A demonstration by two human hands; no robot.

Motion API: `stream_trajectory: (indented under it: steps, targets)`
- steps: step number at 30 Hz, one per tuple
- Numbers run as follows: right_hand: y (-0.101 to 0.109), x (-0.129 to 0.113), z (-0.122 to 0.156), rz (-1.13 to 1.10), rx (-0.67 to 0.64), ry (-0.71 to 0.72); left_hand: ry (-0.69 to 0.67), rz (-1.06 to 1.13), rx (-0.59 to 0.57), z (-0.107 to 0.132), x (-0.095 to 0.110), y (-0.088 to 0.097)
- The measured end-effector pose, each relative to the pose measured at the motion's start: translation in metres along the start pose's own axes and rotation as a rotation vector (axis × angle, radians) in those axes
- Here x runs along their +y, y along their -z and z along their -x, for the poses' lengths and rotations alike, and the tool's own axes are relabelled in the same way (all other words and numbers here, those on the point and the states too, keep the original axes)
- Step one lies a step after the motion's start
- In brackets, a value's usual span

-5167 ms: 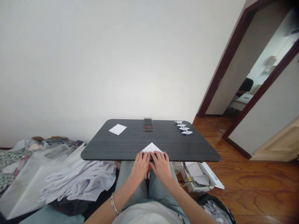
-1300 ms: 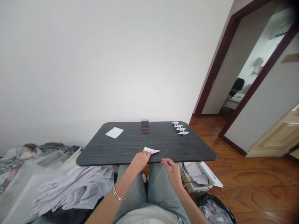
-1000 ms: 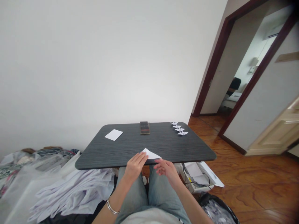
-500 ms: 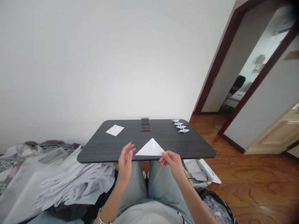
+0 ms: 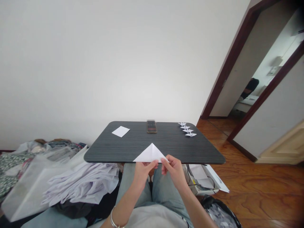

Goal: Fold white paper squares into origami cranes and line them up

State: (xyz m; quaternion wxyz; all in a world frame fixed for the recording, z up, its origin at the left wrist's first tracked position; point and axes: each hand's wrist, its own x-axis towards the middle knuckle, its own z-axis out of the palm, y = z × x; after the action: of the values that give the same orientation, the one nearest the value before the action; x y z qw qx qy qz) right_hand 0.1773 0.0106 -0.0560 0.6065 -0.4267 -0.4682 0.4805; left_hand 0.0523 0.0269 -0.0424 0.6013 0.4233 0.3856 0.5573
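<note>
Left hand (image 5: 143, 169) narrow, thumb laid along the near edge of the folded paper (image 5: 152, 153), other fingers partly hidden under it; looks like a light hold from below. Folded paper is a white triangle at the table's near edge, middle, point facing far, crease down its centre; whether it rests on the table or is slightly raised, cannot tell. Right hand (image 5: 174, 167) pinches its right corner, thumb on top, fingers behind, probably to keep both layers lined up. Long side faces the person, likely so both thumbs reach it easily.

Table (image 5: 102, 152), left to right: flat white sheet (image 5: 121, 131) at far left, apart from the hands, seemingly parked out of the way. Dark phone-like object (image 5: 151, 126) far middle; screen unreadable. Four paper birds (image 5: 190, 135) in a slanting row, far right, likely set aside there for working room.
</note>
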Motion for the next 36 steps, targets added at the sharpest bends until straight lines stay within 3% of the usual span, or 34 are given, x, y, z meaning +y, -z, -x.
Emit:
stream_trajectory:
  steps: [5, 18, 26, 32, 36]
  targets:
    - [0.003, 0.001, -0.001, 0.034, -0.07, -0.02, -0.019, -0.037, 0.017, -0.002, 0.001, 0.004]
    - [0.022, -0.005, -0.005, 0.012, -0.087, -0.087, -0.072, 0.003, 0.093, -0.002, 0.003, 0.008]
    - [0.011, 0.0, -0.003, 0.034, -0.089, -0.046, -0.086, 0.009, 0.068, -0.002, 0.003, 0.005]
    - [0.004, -0.001, -0.002, 0.057, -0.116, 0.001, -0.024, -0.07, -0.02, 0.001, 0.0, 0.002]
    - [0.002, 0.0, -0.001, 0.087, -0.121, 0.023, -0.038, -0.149, 0.0, 0.001, -0.005, 0.003]
